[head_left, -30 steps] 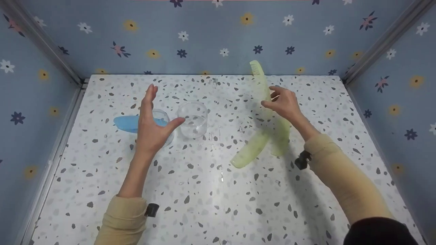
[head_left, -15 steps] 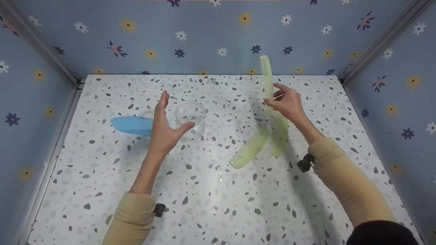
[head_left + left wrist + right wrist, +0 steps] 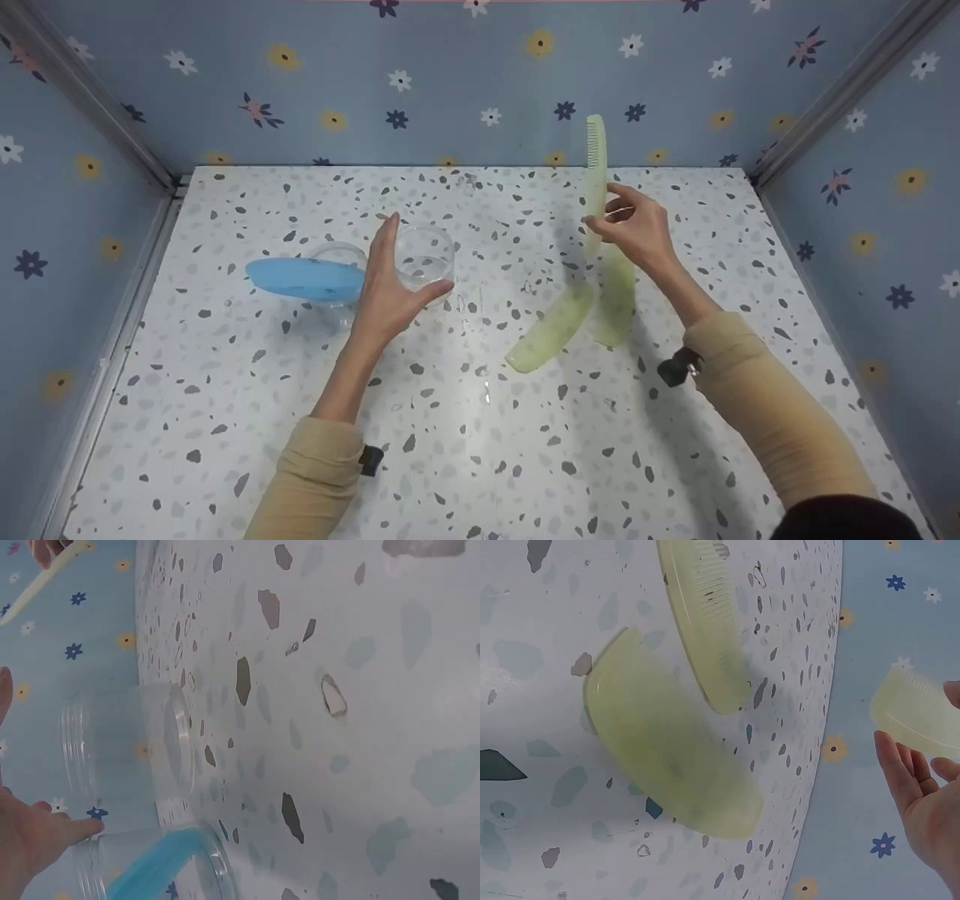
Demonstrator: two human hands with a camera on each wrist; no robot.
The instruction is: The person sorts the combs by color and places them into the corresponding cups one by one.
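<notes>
Likely staged booth: floral-papered walls [image 3: 450, 82]

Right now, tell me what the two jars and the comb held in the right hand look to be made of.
The two jars look like clear plastic or glass: fully see-through, glossy, with threaded rims in the left wrist view; which one is uncertain. The comb in the right hand looks like pale green, slightly translucent plastic with a smooth moulded surface and fine teeth.

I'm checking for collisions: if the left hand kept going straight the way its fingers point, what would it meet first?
Probably the clear glass: the left hand is open right beside it, though depth is unclear.
</notes>
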